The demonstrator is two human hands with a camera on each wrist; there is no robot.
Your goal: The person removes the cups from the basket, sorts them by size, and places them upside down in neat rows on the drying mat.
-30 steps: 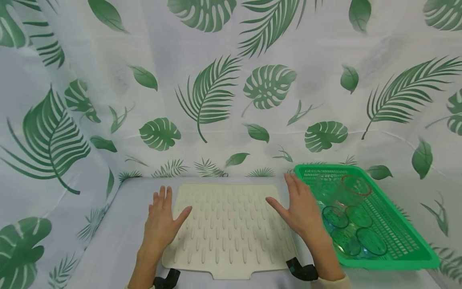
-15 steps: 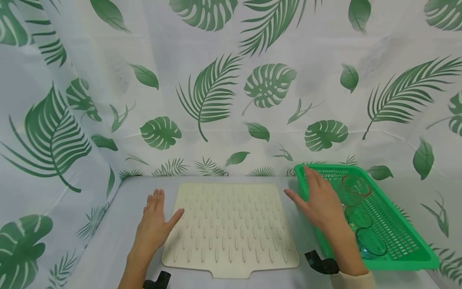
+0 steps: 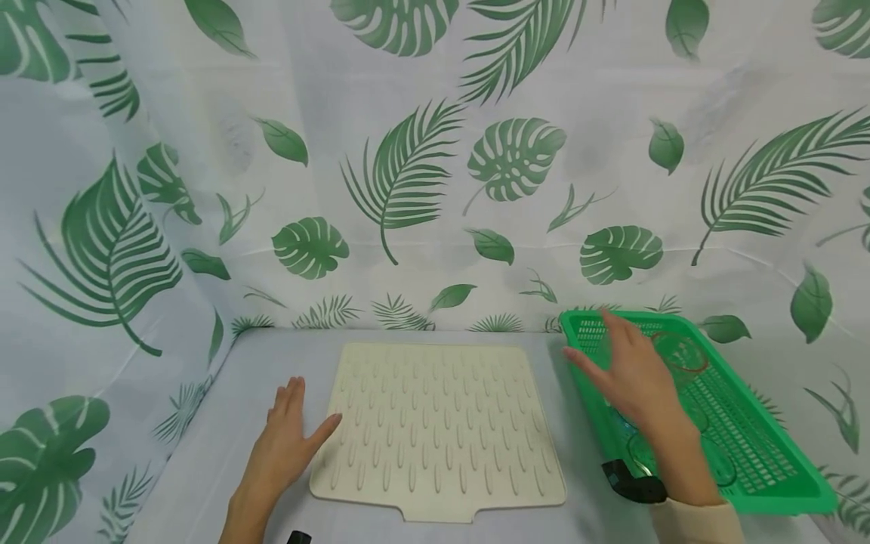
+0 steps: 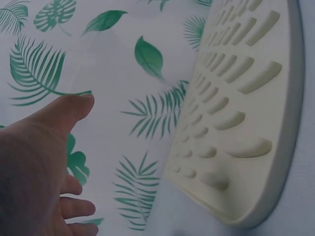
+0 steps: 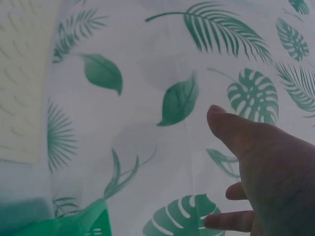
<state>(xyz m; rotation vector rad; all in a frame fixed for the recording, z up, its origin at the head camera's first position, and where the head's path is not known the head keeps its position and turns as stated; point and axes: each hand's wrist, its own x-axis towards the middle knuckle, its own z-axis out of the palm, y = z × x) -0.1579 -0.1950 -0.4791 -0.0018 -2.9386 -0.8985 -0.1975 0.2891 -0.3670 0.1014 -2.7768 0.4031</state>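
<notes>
A cream ridged drying mat lies flat on the table with its tab toward the front. My left hand hovers by the mat's left edge, fingers extended and thumb apart, holding nothing. In the left wrist view that hand appears beside the mat. Over the left side of a green plastic basket is my right hand, fingers extended and nothing held. Several clear drinking glasses sit in the basket, among them one with a reddish rim. The hand and forearm hide part of them.
A white cloth with green leaf prints hangs behind the table and along its left side. The table has a pale cover. The basket's tall rim stands at the right, a short gap from the mat.
My right hand has moved right, from over the mat's right edge to over the basket. My left hand has drawn slightly left and back. The mat and basket have stayed put.
</notes>
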